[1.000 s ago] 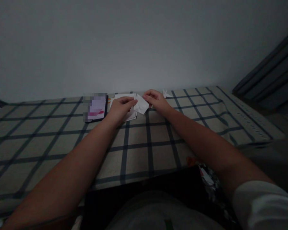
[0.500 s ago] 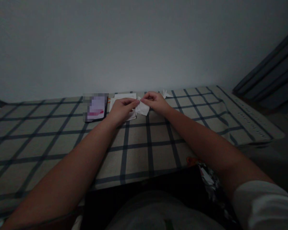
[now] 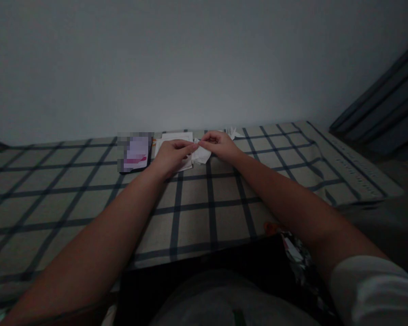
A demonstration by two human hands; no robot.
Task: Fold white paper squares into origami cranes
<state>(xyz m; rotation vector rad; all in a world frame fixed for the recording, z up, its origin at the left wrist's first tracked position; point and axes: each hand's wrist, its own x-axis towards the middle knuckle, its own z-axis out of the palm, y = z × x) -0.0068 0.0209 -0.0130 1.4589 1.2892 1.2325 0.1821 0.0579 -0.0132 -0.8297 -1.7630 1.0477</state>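
Observation:
Between my two hands is a small piece of folded white paper (image 3: 203,156), its lower flaps hanging toward me. My left hand (image 3: 174,156) pinches its upper left part with thumb and forefinger. From the other side my right hand (image 3: 219,144) pinches the top of the same paper, fingers curled, the fingertips of both hands almost touching. White paper sheets (image 3: 177,136) lie partly hidden under and behind my left hand. Just beyond my right hand sits a folded white paper figure with pointed tips (image 3: 235,133), like a paper crane.
A phone or tablet (image 3: 138,151) with a lit, partly blurred screen rests left of the sheets. A checked cloth (image 3: 193,217) covers the table, which meets a plain wall (image 3: 204,68) at the back. A dark curtain (image 3: 391,95) hangs at the right.
My fingertips have shifted slightly on the folded paper, and its lower flaps have tilted a little. Both hands keep their pinch; the other things have not moved.

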